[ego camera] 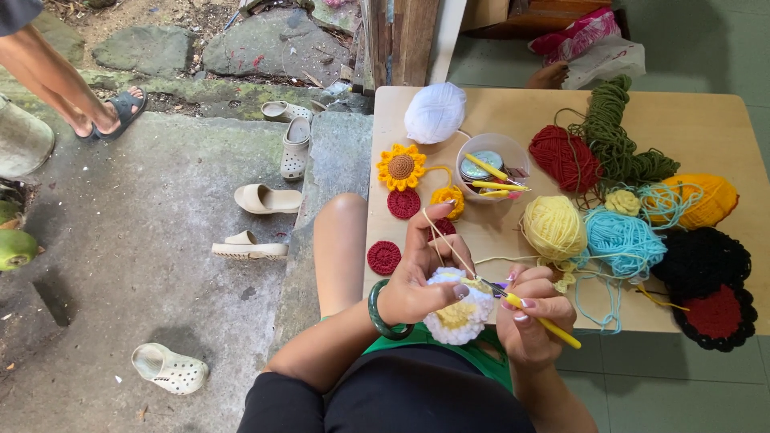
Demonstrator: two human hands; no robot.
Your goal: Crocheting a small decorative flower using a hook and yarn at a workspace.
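Observation:
My left hand point(421, 277), with a green bangle on its wrist, holds a round white crochet piece with a yellow centre point(459, 314) and has a pale yellow yarn strand point(443, 240) running over its raised forefinger. My right hand point(531, 313) grips a yellow-handled crochet hook point(545, 322), its tip set into the piece's edge. Both hands are over my lap, at the front edge of a low wooden table point(497, 232). The strand leads toward a pale yellow yarn ball point(553, 227).
The table carries a white yarn ball point(435, 112), a crochet sunflower point(401, 167), red crochet rounds point(384, 257), a clear cup of hooks point(491, 167), and red, green, blue, orange and black yarn. Sandals point(267, 198) lie on the concrete; another person's sandalled foot point(112, 112) is at top left.

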